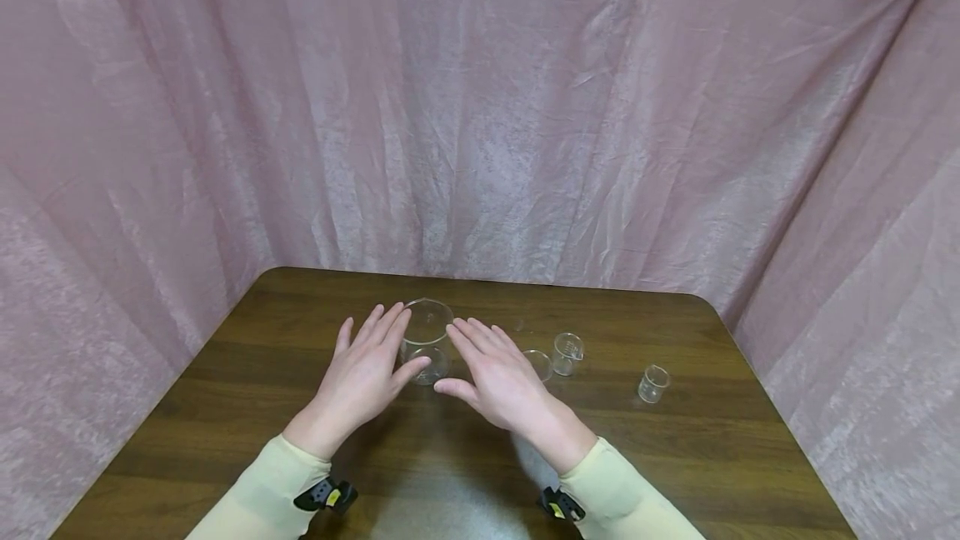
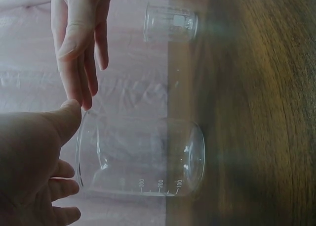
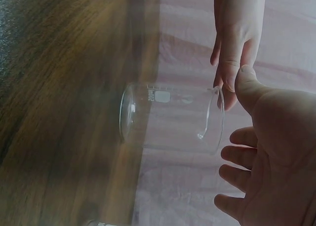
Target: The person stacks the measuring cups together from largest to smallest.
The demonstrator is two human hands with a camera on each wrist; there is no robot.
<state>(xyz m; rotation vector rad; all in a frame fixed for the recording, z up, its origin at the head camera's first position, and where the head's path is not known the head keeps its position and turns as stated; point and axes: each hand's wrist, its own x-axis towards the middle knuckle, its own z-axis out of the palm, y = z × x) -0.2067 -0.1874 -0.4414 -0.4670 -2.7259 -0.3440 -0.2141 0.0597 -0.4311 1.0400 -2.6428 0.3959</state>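
A large clear glass beaker [image 1: 427, 342] stands upright on the wooden table, between my two hands. In the left wrist view, white graduation marks show on this large beaker [image 2: 143, 157]. My left hand [image 1: 365, 373] is at its left, palm down with straight, slightly spread fingers; the fingertips overlap the rim in the head view. On the other side, my right hand [image 1: 500, 375] has its fingers straight and its thumb pointing inward. Neither hand grips anything. Whether the fingertips touch the glass, I cannot tell.
Partly hidden behind my right hand is another glass beaker [image 1: 538, 363]. Beside it stands a smaller beaker [image 1: 567, 354], and farther right the smallest beaker [image 1: 653, 384]. Pink curtains [image 1: 480, 123] hang behind the brown table [image 1: 262, 340] and along its sides.
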